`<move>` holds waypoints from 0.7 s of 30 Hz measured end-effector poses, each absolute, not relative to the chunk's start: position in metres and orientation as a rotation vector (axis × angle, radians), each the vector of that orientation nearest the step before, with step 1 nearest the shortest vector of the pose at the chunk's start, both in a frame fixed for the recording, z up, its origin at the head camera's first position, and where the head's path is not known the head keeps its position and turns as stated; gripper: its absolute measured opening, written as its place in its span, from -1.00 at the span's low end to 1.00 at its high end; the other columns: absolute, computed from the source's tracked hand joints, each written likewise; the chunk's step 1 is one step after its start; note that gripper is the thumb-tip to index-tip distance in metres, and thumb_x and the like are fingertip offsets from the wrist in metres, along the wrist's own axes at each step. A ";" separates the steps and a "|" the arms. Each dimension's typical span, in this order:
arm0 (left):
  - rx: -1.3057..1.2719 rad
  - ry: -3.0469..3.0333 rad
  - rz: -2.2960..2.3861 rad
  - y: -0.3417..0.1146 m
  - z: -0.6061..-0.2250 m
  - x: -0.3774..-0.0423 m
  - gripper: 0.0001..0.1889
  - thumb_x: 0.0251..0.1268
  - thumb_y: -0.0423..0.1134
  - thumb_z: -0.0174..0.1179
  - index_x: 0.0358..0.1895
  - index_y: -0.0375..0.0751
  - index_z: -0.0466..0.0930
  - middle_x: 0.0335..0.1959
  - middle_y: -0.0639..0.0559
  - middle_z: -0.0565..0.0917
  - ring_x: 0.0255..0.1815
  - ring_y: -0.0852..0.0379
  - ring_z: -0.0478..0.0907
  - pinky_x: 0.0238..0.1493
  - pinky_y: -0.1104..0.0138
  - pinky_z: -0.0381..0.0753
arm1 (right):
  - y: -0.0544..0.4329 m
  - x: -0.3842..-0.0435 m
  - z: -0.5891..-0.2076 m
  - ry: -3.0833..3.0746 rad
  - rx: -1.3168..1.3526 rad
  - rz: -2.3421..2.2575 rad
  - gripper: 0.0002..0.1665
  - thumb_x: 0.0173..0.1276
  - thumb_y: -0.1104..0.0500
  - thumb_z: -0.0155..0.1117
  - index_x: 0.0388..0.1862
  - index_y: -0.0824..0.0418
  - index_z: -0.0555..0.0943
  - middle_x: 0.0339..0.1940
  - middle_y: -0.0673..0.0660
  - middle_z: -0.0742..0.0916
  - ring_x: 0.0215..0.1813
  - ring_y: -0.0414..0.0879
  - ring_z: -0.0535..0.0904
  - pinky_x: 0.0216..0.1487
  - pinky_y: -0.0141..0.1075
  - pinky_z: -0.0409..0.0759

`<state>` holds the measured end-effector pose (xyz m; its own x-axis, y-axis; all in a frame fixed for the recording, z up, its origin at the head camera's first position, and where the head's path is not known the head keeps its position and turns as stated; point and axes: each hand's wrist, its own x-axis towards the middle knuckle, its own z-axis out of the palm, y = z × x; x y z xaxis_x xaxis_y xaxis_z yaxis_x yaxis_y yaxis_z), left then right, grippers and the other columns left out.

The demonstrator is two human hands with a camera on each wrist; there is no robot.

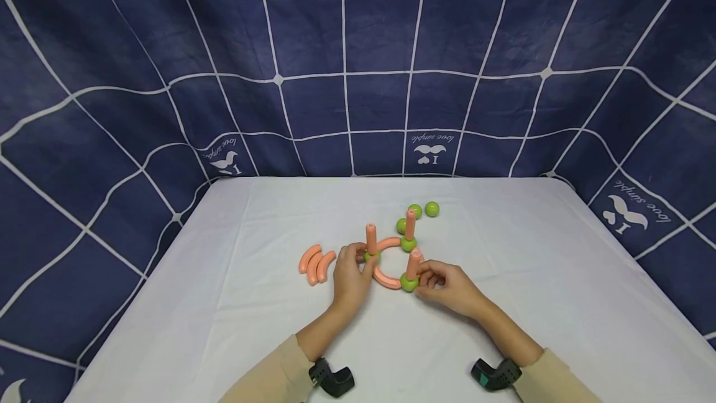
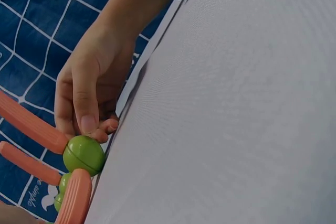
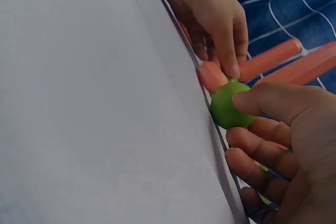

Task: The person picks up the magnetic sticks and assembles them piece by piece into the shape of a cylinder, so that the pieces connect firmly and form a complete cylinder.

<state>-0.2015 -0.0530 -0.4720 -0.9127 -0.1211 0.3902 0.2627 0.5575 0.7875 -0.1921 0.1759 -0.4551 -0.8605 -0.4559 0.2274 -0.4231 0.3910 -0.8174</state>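
Note:
On the white table, curved salmon-pink pieces (image 1: 387, 279) join green balls in a ring. Straight ribbed pink rods (image 1: 411, 226) stand upright on the ring's three balls. At the ring's left corner, my left hand (image 1: 351, 275) pinches a green ball (image 1: 370, 259) between thumb and fingers, below its rod. My right hand (image 1: 450, 288) holds the front green ball (image 1: 409, 283). In the right wrist view the thumb of my right hand (image 3: 299, 140) presses on this green ball (image 3: 228, 106), the fingers curling at its lower side. The back ball (image 1: 409, 244) has no hand on it.
Three loose curved pink pieces (image 1: 317, 264) lie left of my left hand. Beyond the ring sit three loose green balls (image 1: 432, 208). A dark blue curtain with white grid lines (image 1: 380, 104) hangs behind the table (image 1: 268, 204) and along its sides.

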 end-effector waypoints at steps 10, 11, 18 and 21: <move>-0.073 -2.365 -1.346 -0.053 -0.473 -0.203 -0.81 0.19 -0.31 0.37 -0.24 -0.23 0.53 -0.30 -0.02 0.49 -0.34 0.15 0.52 -0.31 0.38 0.56 | 0.162 -0.183 -0.455 2.590 -0.843 -1.481 -0.75 0.22 0.29 0.41 -0.11 0.22 0.63 -0.43 -0.06 0.63 -0.38 -0.22 0.52 -0.33 -0.37 0.52; -0.075 -2.368 -1.347 -0.052 -0.474 -0.203 -0.82 0.20 -0.32 0.37 -0.25 -0.23 0.54 -0.30 -0.02 0.49 -0.33 0.15 0.52 -0.31 0.38 0.57 | 0.161 -0.183 -0.454 2.592 -0.842 -1.486 -0.74 0.21 0.30 0.41 -0.11 0.23 0.63 -0.43 -0.06 0.63 -0.38 -0.22 0.51 -0.33 -0.38 0.52; -0.103 -2.381 -1.380 -0.051 -0.474 -0.202 -0.91 0.24 -0.39 0.30 -0.25 -0.24 0.58 -0.22 -0.02 0.48 -0.24 0.11 0.56 -0.22 0.36 0.60 | 0.154 -0.175 -0.440 2.606 -0.813 -1.474 -0.75 0.20 0.38 0.37 -0.12 0.30 0.63 -0.45 0.01 0.63 -0.41 -0.19 0.51 -0.35 -0.36 0.52; -0.143 -2.373 -1.362 -0.051 -0.473 -0.200 -0.95 0.24 -0.42 0.24 -0.26 -0.24 0.60 -0.20 -0.03 0.47 -0.16 0.06 0.54 -0.14 0.28 0.58 | 0.158 -0.180 -0.448 2.585 -0.822 -1.488 -0.75 0.21 0.32 0.40 -0.11 0.22 0.64 -0.45 -0.05 0.63 -0.40 -0.22 0.52 -0.36 -0.38 0.53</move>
<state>-0.1997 -0.0509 -0.4734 -0.9154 -0.1075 0.3880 0.2808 0.5201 0.8066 -0.1803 0.1578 -0.4483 -0.8579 -0.4666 0.2152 -0.4204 0.3966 -0.8161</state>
